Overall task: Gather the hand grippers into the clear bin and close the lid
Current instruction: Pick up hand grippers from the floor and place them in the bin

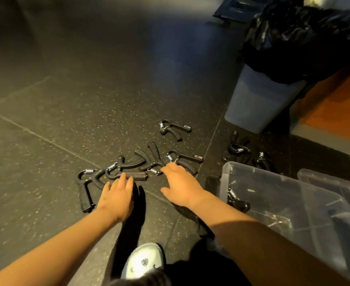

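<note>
Head view, left to right. Floor point(66, 104) is dark speckled rubber tile. Leftmost gripper point(84, 188) lies flat just left of the left hand, handles pointing back toward the person. Left hand point(116, 200) is palm down, fingers straight and together. Its tips touch the foam handle of the nearest piece in the gripper pile point(128, 167); nothing held. Pile is a tangle of several black grippers with steel springs, just ahead of and between both hands. Shoe point(143, 260), silver toe, sits below and between the forearms.

Right hand point(180, 185) is palm down, fingers stretched forward, thumb splayed out. Fingertips are at the right end of the pile near a spring; no grasp closed on anything. Tagged gripper point(187, 158) lies just beyond the right hand's fingers. Far gripper point(178, 126) sits alone, well ahead of the right hand. Loose grippers point(239, 148), a few more, lie ahead and right of the right hand, behind the bin.

Clear bin point(258, 182) stands open just right of the right forearm, with one gripper in the bin point(237, 203) at its near-left corner. Clear panel point(333, 183) on the bin's right side is probably the lid, too blurred to confirm. Trash can point(258, 100) with black bag point(304, 42) stands far ahead and to the right.
</note>
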